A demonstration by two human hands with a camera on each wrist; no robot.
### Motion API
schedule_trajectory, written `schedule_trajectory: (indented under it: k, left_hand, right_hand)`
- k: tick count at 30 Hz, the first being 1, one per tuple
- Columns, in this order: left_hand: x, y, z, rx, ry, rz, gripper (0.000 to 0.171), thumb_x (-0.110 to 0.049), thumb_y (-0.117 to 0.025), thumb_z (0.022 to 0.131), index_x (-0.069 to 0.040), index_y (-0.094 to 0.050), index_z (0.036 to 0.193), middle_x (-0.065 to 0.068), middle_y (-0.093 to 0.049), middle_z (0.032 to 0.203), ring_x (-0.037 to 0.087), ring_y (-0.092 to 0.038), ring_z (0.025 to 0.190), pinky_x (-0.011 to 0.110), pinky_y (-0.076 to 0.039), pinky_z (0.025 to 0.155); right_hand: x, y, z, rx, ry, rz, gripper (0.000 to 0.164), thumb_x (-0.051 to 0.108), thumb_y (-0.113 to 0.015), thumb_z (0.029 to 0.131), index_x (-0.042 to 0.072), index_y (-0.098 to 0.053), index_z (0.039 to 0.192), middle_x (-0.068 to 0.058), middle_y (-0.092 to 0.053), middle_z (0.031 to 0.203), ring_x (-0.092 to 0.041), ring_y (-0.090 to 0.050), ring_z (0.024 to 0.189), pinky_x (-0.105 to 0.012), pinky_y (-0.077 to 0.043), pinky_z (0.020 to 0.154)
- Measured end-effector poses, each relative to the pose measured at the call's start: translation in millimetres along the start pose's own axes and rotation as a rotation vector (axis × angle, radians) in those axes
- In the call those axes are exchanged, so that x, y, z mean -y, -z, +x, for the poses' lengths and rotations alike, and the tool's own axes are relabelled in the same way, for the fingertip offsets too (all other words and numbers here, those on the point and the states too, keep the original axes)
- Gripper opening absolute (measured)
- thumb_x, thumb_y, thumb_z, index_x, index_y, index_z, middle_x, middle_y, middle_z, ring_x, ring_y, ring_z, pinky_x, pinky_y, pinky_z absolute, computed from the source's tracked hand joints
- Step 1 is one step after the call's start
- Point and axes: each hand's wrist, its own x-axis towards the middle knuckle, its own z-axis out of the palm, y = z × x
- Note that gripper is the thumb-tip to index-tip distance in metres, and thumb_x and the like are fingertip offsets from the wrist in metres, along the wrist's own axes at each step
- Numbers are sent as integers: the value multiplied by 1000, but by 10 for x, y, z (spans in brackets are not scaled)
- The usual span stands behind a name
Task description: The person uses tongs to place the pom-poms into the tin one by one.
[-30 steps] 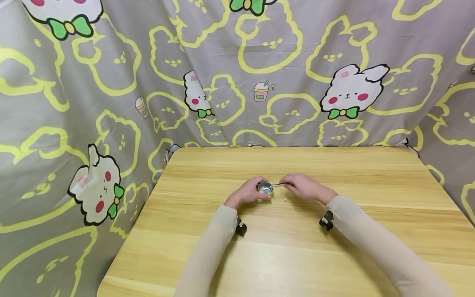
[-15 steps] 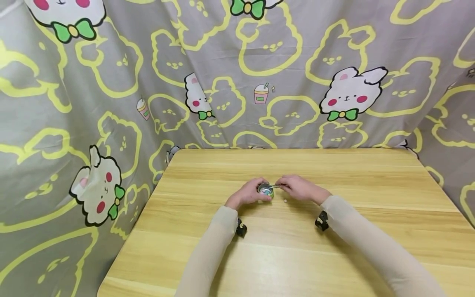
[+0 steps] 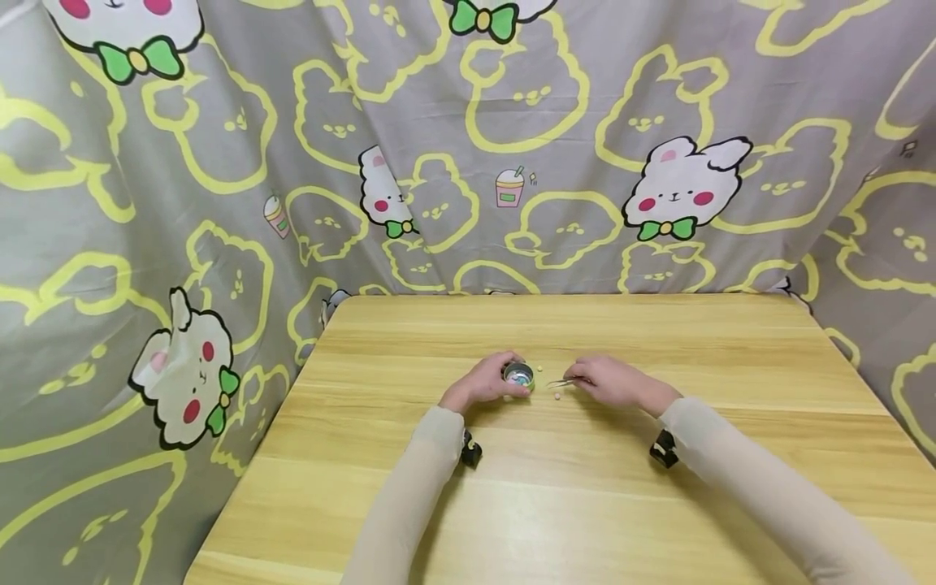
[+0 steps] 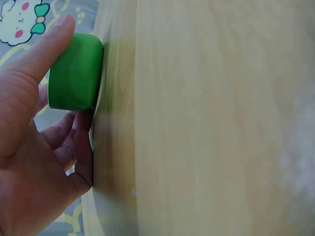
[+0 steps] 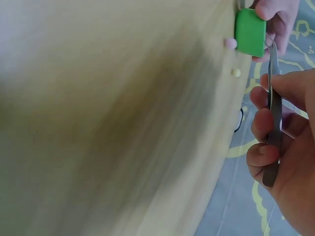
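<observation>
My left hand (image 3: 488, 379) grips a small round green tin (image 4: 76, 71) on the table, the thumb on one side and fingers on the other. Colourful bits, too small to make out, show inside it in the head view. In my right hand (image 3: 610, 379) I pinch metal tweezers (image 5: 274, 110) between thumb and fingers. Their tips point left toward the tin, apart from it, with nothing visible between them. A small yellow ball (image 3: 539, 368) lies just right of the tin. Nearer me, below the tweezer tips, lies a small pink ball (image 3: 557, 396).
The wooden table (image 3: 570, 504) spreads around both hands. Behind it and at both sides hangs a grey curtain (image 3: 439, 106) with cartoon animal prints. A black wrist camera (image 3: 471, 449) sits on the left wrist, another black camera (image 3: 664, 448) on the right.
The tweezers moved left to the tin's rim, then back right, away from it. A yellow ball now shows on the table beside the tin. The left hand stays around the tin.
</observation>
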Motion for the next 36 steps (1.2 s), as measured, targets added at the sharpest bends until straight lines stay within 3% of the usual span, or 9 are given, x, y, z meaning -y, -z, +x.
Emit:
schedule_trajectory:
  k: [14, 36]
  left_hand:
    - [-6, 6, -7, 14, 4, -10, 54, -30, -80, 77, -16, -55, 122, -2, -58, 108, 15, -54, 98, 31, -43, 87]
    - [15, -5, -6, 4, 2, -7, 53, -31, -80, 77, -17, -55, 122, -2, -58, 107, 14, -54, 97, 30, -43, 85]
  right_hand:
    - [-86, -97, -154, 18, -2, 5, 15, 4, -58, 91, 7, -68, 101, -1, -63, 92, -19, -62, 85, -39, -51, 76]
    - [-157, -193, -168, 1, 27, 11, 14, 4, -56, 93, 9, -67, 100, -2, -62, 90, -17, -61, 85, -37, -51, 76]
